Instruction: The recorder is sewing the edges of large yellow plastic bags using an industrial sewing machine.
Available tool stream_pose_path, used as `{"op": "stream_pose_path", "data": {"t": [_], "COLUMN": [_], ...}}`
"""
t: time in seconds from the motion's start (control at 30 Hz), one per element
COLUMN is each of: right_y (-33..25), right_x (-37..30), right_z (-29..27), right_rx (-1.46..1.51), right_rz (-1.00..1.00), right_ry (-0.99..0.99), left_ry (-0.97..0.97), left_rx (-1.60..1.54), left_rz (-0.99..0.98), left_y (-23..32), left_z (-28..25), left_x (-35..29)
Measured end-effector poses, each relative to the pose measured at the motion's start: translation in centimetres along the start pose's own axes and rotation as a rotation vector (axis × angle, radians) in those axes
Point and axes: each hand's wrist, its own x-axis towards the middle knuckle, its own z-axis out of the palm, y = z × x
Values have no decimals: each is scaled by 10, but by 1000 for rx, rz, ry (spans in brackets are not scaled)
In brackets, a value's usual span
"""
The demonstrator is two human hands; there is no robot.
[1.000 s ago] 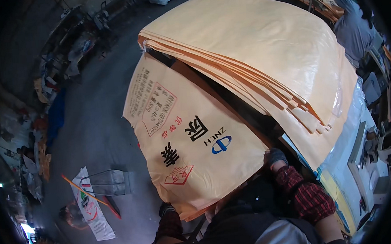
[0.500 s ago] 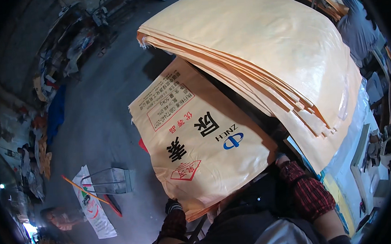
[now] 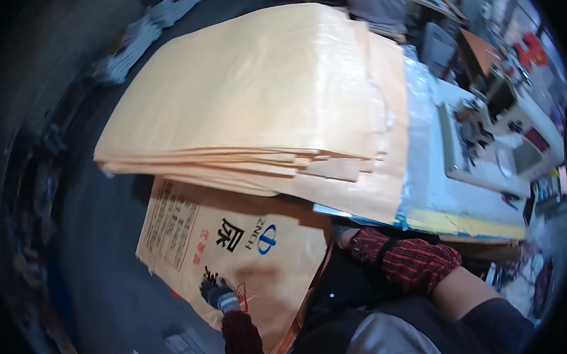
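A tan woven sack (image 3: 256, 263) with black, red and blue print lies in front of me, its far part running under a large pile of sacks. More sack layers show along its lower right edge. My left hand (image 3: 218, 294), in a dark glove with a light cuff, lies on the printed face near its left side, fingers stretched forward and slightly blurred. My right hand (image 3: 344, 235) is at the sack's right edge, beside the table's front edge; its fingers are mostly hidden. Red-and-black sleeve covers are on both forearms.
The thick pile of tan sacks (image 3: 239, 89) lies folded over the table, overhanging to the left. A white sewing machine (image 3: 522, 146) stands on the right of the pale blue table (image 3: 436, 184). Beyond the pile is a person in grey (image 3: 380, 2). White bundles (image 3: 130, 53) lie at far left.
The view has swung to the right, bringing the sewing machine into sight. My left hand has left the sack's near corner and now lies on its printed face. My right hand stays by the right edge.
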Motion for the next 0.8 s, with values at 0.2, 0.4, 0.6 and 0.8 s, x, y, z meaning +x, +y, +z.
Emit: {"op": "stream_pose_path", "data": {"t": [0.2, 0.4, 0.6, 0.8], "right_y": [-69, -18, -11, -19], "right_x": [-46, -72, -106, -85], "right_z": [-127, -109, -146, -198], "right_rx": [-161, 78, 31, 824], "right_rz": [27, 126, -83, -489], "right_ry": [-385, -295, -406, -908], "left_ry": [140, 29, -296, 107], "left_rx": [-774, -296, -901, -855], "left_rz": [1040, 1499, 984, 1070], "left_y": [309, 429, 433, 373], "left_z": [-164, -178, -164, -227], "left_x": [46, 22, 66, 12]}}
